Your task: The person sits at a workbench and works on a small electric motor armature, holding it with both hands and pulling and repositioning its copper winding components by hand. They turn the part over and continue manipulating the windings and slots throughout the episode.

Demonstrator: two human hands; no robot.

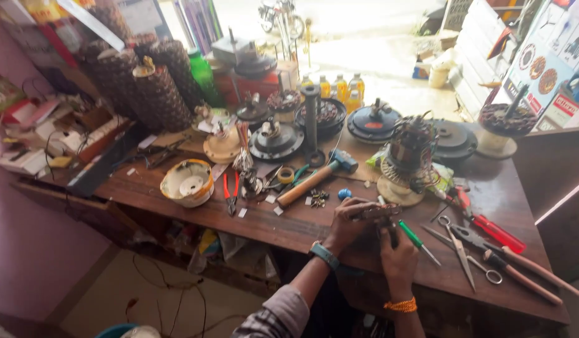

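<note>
- Bench: dark wooden top, running left to right across the view, crowded with parts and hand tools.
- Wound motor stator: stands upright on a pale disc just beyond the hands, toward the right, with loose copper wire about it.
- Hammer: wooden handle, lying at a slant, head pointing away and to the right; it rests left of the hands and apart from them.
- Scissors and red-handled screwdriver: lie flat to the right of the hands, well apart from them.
- Green-handled screwdriver: lies just beside the right hand, tip pointing toward the near right.
- Left hand: wears a blue wristband; its fingers are closed around the left end of a small dark metal part.
- Right hand: wears an orange thread at the wrist; its fingers close on the same part from below.
- Small dark metal part: held above the near edge of the bench, between both hands; its long axis runs roughly left to right. Both hands touch it; what kind of part it is cannot be told.
</note>
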